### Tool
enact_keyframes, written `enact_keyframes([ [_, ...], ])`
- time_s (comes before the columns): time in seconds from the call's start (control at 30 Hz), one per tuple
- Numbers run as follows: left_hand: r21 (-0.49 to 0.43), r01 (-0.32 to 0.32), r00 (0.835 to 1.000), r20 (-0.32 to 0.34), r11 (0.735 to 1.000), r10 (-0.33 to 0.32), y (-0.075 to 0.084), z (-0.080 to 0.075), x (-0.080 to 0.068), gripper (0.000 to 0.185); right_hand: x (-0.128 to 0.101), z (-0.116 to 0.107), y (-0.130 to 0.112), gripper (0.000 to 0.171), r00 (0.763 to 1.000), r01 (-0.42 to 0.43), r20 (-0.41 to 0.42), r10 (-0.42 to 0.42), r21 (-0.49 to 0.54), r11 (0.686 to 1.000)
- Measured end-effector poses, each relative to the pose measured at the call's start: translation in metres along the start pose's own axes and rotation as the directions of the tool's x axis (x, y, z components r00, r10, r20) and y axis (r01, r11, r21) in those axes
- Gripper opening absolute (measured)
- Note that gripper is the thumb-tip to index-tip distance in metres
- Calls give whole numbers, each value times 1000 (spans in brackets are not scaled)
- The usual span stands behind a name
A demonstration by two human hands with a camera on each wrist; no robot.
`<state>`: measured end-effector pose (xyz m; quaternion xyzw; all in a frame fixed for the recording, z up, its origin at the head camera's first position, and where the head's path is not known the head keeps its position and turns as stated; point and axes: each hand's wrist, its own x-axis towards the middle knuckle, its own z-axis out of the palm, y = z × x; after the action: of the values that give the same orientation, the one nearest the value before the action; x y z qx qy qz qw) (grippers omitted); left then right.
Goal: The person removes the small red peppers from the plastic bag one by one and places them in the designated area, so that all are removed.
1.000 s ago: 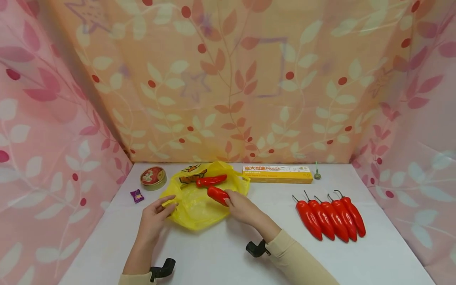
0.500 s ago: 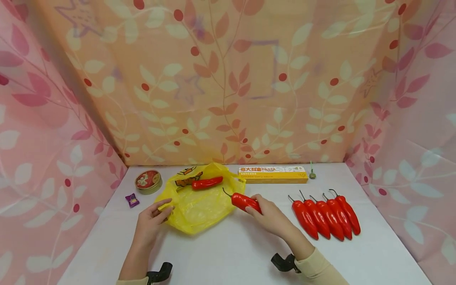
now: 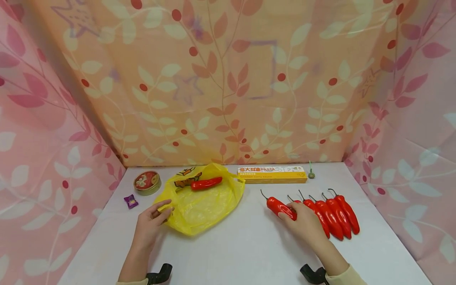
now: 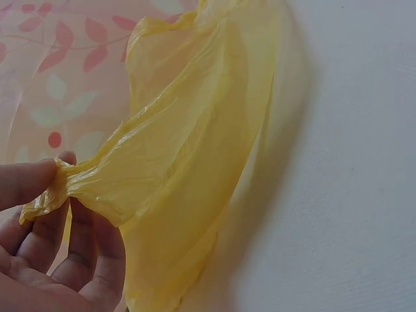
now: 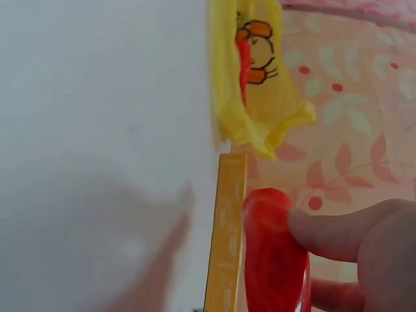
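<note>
Between thumb and fingers my left hand point(image 4: 58, 240) pinches the gathered edge of a yellow plastic bag point(image 4: 175, 162). In the head view the bag point(image 3: 199, 213) lies with its mouth spread, and one red chili pepper point(image 3: 206, 183) is inside it. Over on the right, my right hand point(image 3: 303, 221) grips another red chili pepper point(image 3: 278, 206), its stem pointing up and left. That hand is just left of a row of several red chili peppers point(image 3: 331, 219) and partly hides the nearest of them. The held pepper point(image 5: 270, 253) fills the lower middle of the right wrist view.
Behind the bag's right side lies a yellow and white pasta box point(image 3: 271, 175), with a small green-stemmed item point(image 3: 311, 174) beside it. A round red-topped tin point(image 3: 147, 182) and a purple wrapped candy point(image 3: 131, 202) sit left of the bag. Patterned cloth walls point(image 3: 228, 99) enclose the table.
My right hand has carried its chili pepper out of the bag and rightward to the row of peppers. The left hand keeps its hold on the bag's edge.
</note>
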<state>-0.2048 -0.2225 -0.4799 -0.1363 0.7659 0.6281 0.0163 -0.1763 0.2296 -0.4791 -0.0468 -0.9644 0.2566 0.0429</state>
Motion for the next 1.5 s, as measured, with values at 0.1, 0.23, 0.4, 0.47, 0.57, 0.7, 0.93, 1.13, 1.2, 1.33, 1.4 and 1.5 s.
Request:
enact_keyframes([
  [0.1, -2, 2, 1000, -3, 1000, -2, 0, -1, -1, 43, -5, -1, 7, 51, 1000, -25, -4, 25, -60, 998],
  [0.23, 10, 4, 1000, -1, 1000, -4, 0, -2, -1, 43, -10, -1, 12, 55, 998, -63, -2, 64, -151, 986],
  [0.4, 12, -3, 1000, 15, 1000, 3, 1, -3, 0, 43, -11, 4, 15, 64, 996, -85, -27, 81, -277, 957],
  [0.47, 11, -3, 1000, 13, 1000, 3, 1, -3, 1, 43, -11, 6, 16, 66, 996, -94, -26, 90, -301, 949],
  [0.57, 11, -8, 1000, 8, 1000, 8, 0, -2, 1, 42, -9, 5, 17, 70, 994, -104, -1, 110, -321, 941],
  [0.7, -3, -20, 1000, 16, 1000, 20, 1, 2, 1, 42, -9, -7, 16, 68, 988, -121, 49, 144, -319, 940],
  [0.93, 7, -26, 1000, 9, 1000, 26, 2, 0, 0, 43, 2, -21, -2, 57, 993, -94, 51, 110, -249, 964],
  [1.13, 4, -30, 1000, 10, 1000, 30, 4, -2, -2, 42, 17, -15, -31, 46, 999, -28, 22, 30, -112, 993],
  [1.2, 1, -29, 1000, 12, 1000, 29, 4, -2, -3, 42, 22, -11, -40, 46, 1000, -10, 18, 11, -77, 997],
  [1.33, -8, -27, 1000, 11, 1000, 27, 3, -2, -2, 41, 31, -6, -58, 43, 999, 54, 7, -54, -38, 998],
  [1.4, -11, -27, 1000, 11, 1000, 27, 3, -3, -2, 40, 35, -4, -69, 39, 995, 95, 1, -95, -28, 995],
  [1.5, -9, -31, 999, 7, 999, 31, 3, -4, -1, 40, 41, 0, -86, 35, 990, 143, 7, -143, 7, 990],
])
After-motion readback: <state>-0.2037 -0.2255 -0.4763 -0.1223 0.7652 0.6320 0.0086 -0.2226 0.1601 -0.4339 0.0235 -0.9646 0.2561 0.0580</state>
